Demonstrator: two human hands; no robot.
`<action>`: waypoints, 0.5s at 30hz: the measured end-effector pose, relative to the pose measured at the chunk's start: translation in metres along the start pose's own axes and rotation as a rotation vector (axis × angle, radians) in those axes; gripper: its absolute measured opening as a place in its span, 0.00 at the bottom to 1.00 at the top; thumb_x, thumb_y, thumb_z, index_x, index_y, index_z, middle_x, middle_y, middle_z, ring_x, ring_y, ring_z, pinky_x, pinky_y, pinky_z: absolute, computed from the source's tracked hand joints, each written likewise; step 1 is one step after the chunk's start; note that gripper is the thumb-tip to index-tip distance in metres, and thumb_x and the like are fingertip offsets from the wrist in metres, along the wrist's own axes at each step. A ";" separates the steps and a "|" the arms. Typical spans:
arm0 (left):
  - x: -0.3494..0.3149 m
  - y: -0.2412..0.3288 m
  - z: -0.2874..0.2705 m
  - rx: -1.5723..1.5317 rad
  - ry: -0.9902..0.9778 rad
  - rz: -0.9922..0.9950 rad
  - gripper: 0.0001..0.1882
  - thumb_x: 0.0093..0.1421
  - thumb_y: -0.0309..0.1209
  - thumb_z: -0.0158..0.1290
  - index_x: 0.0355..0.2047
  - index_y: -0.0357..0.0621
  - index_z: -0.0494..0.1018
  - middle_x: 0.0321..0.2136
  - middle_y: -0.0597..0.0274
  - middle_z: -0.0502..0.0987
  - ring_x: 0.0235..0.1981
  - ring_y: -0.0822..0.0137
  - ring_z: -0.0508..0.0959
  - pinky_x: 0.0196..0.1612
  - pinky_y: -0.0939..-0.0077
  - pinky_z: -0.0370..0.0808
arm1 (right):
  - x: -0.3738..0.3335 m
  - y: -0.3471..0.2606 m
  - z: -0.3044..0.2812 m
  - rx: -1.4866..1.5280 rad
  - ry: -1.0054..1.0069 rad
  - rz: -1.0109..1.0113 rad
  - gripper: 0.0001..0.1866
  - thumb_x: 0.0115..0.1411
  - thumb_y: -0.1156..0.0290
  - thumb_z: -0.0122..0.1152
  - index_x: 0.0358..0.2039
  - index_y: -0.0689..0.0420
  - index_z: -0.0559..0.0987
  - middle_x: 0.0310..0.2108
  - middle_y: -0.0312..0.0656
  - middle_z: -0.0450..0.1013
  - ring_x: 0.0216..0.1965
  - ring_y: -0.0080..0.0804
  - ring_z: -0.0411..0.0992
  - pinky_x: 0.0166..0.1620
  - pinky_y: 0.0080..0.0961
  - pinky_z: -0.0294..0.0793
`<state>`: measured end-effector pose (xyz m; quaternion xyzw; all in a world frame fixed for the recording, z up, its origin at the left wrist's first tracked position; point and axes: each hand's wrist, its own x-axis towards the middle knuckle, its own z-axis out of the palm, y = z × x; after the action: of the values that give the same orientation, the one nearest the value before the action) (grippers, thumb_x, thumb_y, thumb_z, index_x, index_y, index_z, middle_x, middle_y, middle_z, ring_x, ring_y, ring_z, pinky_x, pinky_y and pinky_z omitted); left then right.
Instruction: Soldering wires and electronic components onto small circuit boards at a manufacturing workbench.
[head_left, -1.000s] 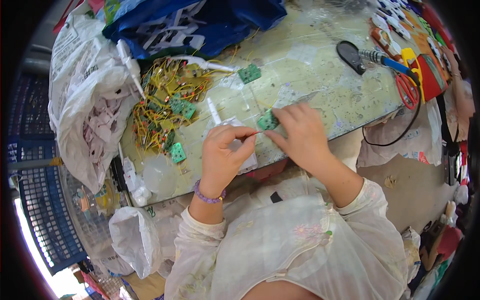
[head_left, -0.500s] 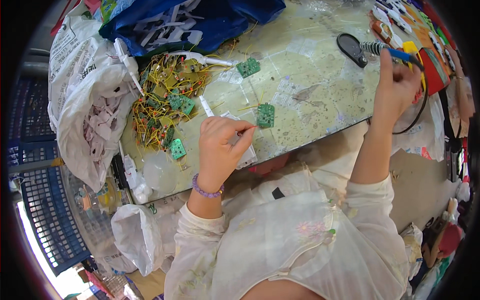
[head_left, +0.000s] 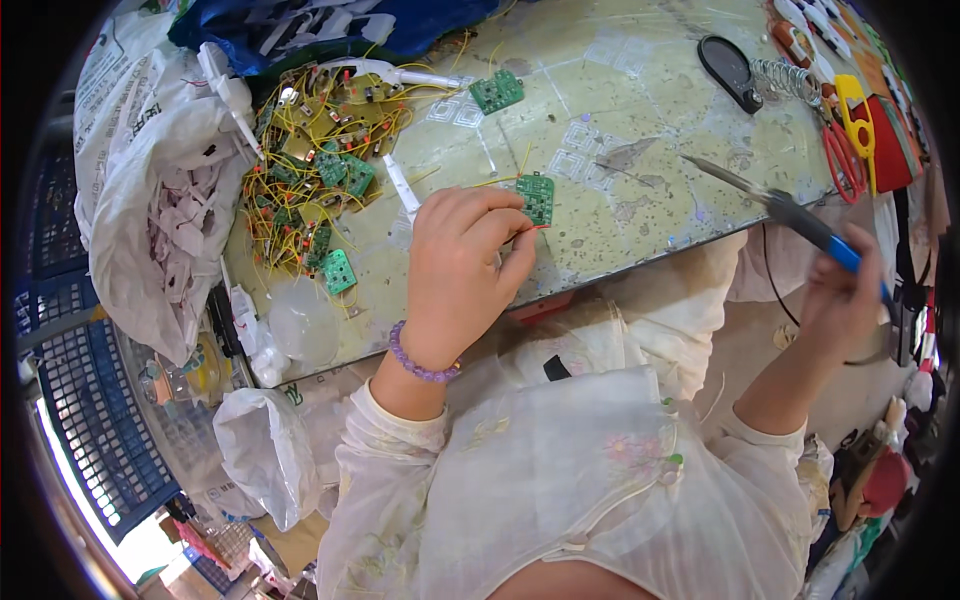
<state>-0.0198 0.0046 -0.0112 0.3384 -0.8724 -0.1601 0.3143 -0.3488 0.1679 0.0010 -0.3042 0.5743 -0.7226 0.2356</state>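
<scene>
My left hand [head_left: 465,270] is closed in a pinch at the near edge of a green circuit board [head_left: 537,200]. A thin red wire [head_left: 541,227] shows at its fingertips, against the board's lower edge. My right hand [head_left: 845,290] grips a soldering iron [head_left: 815,226] by its blue and black handle, beyond the table's front edge. The iron's metal tip points left over the table, well apart from the board. A white plastic part [head_left: 401,186] lies beside my left hand, partly hidden by it. Farther back rests a second green circuit board [head_left: 496,92].
A tangled pile of wired boards [head_left: 310,170] covers the table's left, beside an open white sack [head_left: 120,190] of plastic pieces. At the back right stand a coiled iron holder [head_left: 785,80] with an oval base, yellow-handled scissors [head_left: 855,120] and red-handled scissors [head_left: 842,160].
The soldering iron has come out of the coiled holder. My right hand has brought it nearer and lower. My left hand has moved slightly right and up, its red wire now at the board's edge.
</scene>
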 end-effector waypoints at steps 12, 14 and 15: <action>-0.003 0.005 0.007 0.124 -0.041 -0.070 0.05 0.44 0.25 0.60 0.21 0.45 0.75 0.36 0.66 0.78 0.35 0.62 0.75 0.45 0.66 0.65 | -0.041 0.038 0.047 -0.014 -0.491 -0.370 0.09 0.54 0.78 0.60 0.36 0.64 0.72 0.25 0.46 0.72 0.22 0.32 0.71 0.26 0.25 0.69; -0.003 0.004 0.008 0.130 -0.054 -0.075 0.05 0.44 0.25 0.60 0.21 0.46 0.75 0.36 0.66 0.78 0.34 0.62 0.75 0.45 0.66 0.65 | -0.040 0.037 0.053 -0.109 -0.525 -0.493 0.07 0.54 0.76 0.61 0.33 0.64 0.74 0.23 0.44 0.72 0.20 0.33 0.70 0.24 0.26 0.68; -0.003 0.004 0.008 0.136 -0.061 -0.080 0.05 0.43 0.25 0.60 0.21 0.46 0.75 0.36 0.67 0.77 0.34 0.62 0.75 0.45 0.67 0.65 | -0.038 0.034 0.060 -0.138 -0.555 -0.540 0.07 0.52 0.76 0.61 0.31 0.64 0.76 0.21 0.43 0.72 0.18 0.33 0.69 0.23 0.26 0.67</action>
<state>-0.0253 0.0101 -0.0168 0.3885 -0.8762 -0.1230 0.2572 -0.2797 0.1451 -0.0287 -0.6434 0.4350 -0.6086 0.1623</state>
